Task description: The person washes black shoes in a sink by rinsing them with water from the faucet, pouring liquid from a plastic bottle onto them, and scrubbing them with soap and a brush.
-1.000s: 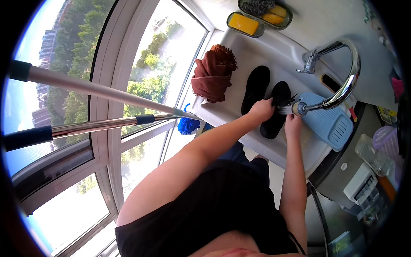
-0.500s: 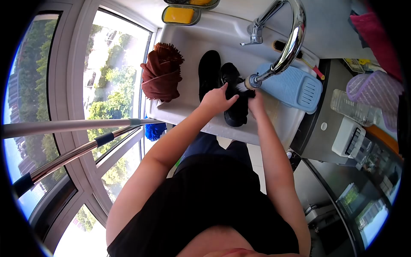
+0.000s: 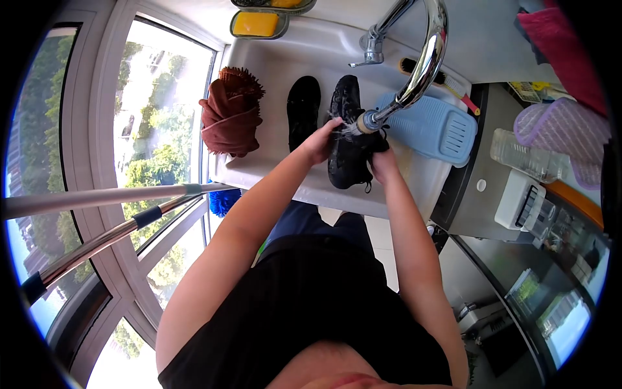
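Note:
A black shoe is held under the running faucet, and water splashes on its upper side. My left hand grips the shoe's left side, with the thumb near the water. On the shoe's right side my right hand is closed at its edge and tongue area; part of the fingers is hidden behind the shoe. A second black shoe lies in the white sink, left of the held one. To the right, a light blue washboard rests across the sink.
A reddish-brown cloth bundle sits at the sink's left edge. Yellow soap lies in a dish behind. A brush is behind the washboard. Two poles cross on the left. Plastic containers stand at right.
The view has shifted, so the sink appears further left. The right-hand shoe has been lifted and turned under the water, and both my hands now hold its sides.

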The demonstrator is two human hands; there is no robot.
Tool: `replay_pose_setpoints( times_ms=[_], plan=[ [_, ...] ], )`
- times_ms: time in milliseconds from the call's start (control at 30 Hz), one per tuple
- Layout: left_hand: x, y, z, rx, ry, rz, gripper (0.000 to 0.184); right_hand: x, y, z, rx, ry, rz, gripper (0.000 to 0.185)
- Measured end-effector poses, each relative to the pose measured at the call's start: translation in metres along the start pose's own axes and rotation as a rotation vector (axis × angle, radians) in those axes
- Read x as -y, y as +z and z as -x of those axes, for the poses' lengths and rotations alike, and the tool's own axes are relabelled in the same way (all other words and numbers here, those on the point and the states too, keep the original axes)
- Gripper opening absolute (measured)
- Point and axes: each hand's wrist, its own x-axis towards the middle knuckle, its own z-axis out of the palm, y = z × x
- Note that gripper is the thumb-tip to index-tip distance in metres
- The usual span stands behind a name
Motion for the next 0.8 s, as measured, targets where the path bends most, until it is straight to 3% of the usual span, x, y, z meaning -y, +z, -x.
replay_pose_setpoints(
  times_ms=[133,200,267,333,400,467,500,633,700,800],
  plan=[
    [-0.003,0.003,0.002,-0.179,0.180,-0.178,0.081,-0.012,-0.021,-0.002,-0.168,0.014,0.281,0.039],
    [-0.007,0.005,0.004,-0.443,0.327,-0.427,0.091,-0.016,-0.030,0.004,-0.169,0.047,0.241,0.040],
    [-0.006,0.011,0.006,-0.490,0.355,-0.473,0.098,-0.012,-0.024,0.015,-0.169,0.080,0.202,0.040],
    [-0.003,0.017,0.007,-0.537,0.381,-0.520,0.105,-0.009,-0.003,0.027,-0.134,-0.043,0.483,0.048],
    [0.000,0.022,0.006,-0.650,0.492,-0.749,0.107,-0.019,0.000,0.022,-0.122,-0.083,0.469,0.049],
    [0.000,0.031,0.005,-0.705,0.531,-0.807,0.112,-0.019,0.005,0.021,-0.099,-0.149,0.775,0.044],
    [-0.001,0.035,0.005,-0.762,0.571,-0.860,0.117,-0.019,0.007,0.022,-0.109,-0.195,0.766,0.043],
    [-0.026,0.079,0.028,-0.837,0.477,-0.751,0.117,-0.020,-0.008,0.001,-0.023,-0.198,0.748,0.046],
    [-0.029,0.064,0.020,-0.836,0.515,-0.729,0.117,-0.019,-0.006,0.000,0.046,-0.375,0.612,0.043],
    [-0.025,0.045,0.018,-0.798,0.573,-0.692,0.116,-0.004,0.004,0.009,0.069,-0.315,0.712,0.040]
  ],
)
